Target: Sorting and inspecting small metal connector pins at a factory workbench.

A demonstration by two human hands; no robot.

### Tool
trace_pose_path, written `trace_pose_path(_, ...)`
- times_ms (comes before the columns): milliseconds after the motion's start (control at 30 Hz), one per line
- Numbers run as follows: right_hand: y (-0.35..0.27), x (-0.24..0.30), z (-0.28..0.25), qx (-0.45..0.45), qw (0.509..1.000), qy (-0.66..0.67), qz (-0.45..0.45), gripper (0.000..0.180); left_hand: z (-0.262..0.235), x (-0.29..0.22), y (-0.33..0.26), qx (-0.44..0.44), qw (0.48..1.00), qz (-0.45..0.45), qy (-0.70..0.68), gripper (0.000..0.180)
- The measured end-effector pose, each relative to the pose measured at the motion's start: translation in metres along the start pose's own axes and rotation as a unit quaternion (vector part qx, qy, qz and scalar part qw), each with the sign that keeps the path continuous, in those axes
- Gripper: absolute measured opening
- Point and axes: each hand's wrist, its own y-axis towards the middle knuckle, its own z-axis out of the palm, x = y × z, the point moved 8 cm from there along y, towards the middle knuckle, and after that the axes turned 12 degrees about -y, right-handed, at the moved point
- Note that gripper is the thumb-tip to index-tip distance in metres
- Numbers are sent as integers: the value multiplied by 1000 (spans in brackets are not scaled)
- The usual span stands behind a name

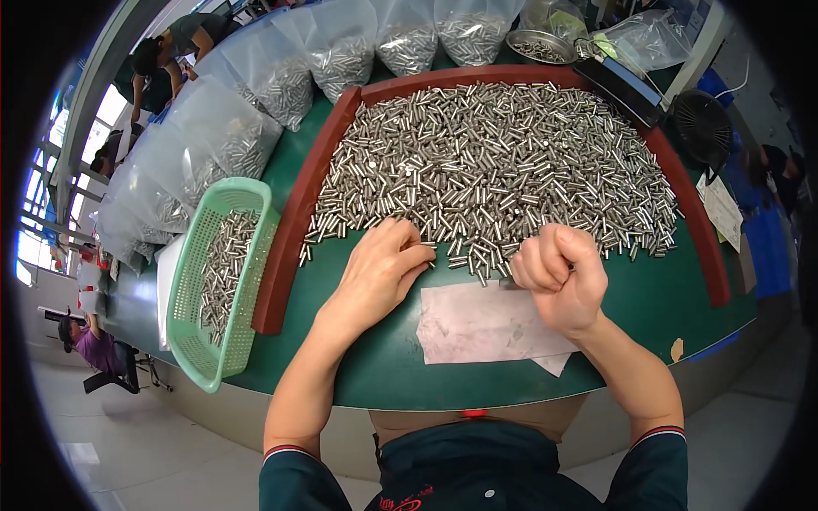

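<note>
Pins [503,162] spread at 12 o'clock from the cloth [469,328], long axes pointing every which way. Our left hand [379,268] is nearer: palm down, fingers bent, fingertips at the pins' 7 o'clock edge; whether it pinches one, we cannot tell. Our right hand [562,277] curls into a fist at the cloth's 1 o'clock side, contents hidden. We note both hands well apart above the tabletop [375,375].

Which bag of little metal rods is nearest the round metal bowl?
The bag at the row's right end, just left of the bowl; the other bags stretch away leftward from it.
</note>
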Motion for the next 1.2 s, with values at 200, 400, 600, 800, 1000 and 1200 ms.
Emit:
trace_pose_path(200, -1, 3, -4, -11, 999, -42, -16, 37, 1, 6, -2, -26, 999, -32, -4, 14)
trace_pose_path(400, -3, 8, -4, -18, 998, -58, -30, 38, -1, 9, -2, -65, 996, -62, 9, 18)
trace_pose_path(600, -3, 5, -10, -32, 997, -64, -17, 38, 8, 0, 4, -23, 998, -35, 51, 18)
trace_pose_path(800, -4, 7, -2, -21, 995, -96, -33, 37, 11, -10, 7, -25, 991, 15, 127, 16)
trace_pose_path(1000, -5, 8, -4, -35, 994, -99, -31, 37, 15, -7, 7, -28, 994, -8, 105, 14)
trace_pose_path(1200, -6, 9, -4, -25, 995, -85, -33, 36, 18, -9, 12, -6, 990, -22, 141, 12)
